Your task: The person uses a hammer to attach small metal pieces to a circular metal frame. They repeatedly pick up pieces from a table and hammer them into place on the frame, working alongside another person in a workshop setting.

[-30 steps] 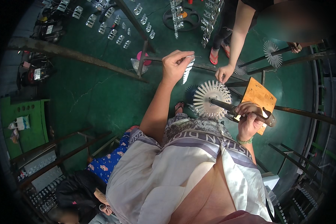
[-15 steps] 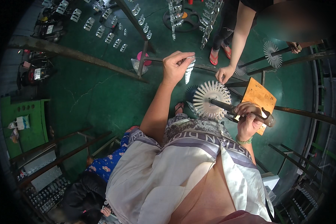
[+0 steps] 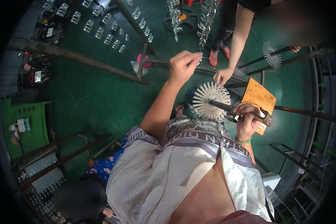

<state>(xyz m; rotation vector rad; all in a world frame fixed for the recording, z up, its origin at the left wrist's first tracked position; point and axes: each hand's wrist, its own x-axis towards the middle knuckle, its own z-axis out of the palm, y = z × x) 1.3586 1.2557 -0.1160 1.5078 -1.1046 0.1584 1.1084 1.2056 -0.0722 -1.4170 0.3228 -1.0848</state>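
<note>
My left hand is raised in front of me, fingers pinched on a thin metal wire beside a hanging string of small metal parts. My right hand grips a dark metal rod that carries a round disc of radiating white metal pieces. An orange board sits just behind that hand. Another person's hand reaches down close to the disc's upper edge.
The other person stands opposite in red sandals on the green floor. Rusty metal rails cross the area. More spiked discs hang on far rods. Rows of metal parts lie at upper left; a green bench stands left.
My left hand has let the pale strip drop out of view and now pinches a thin wire; the view has shifted slightly. My right hand stays on the rod.
</note>
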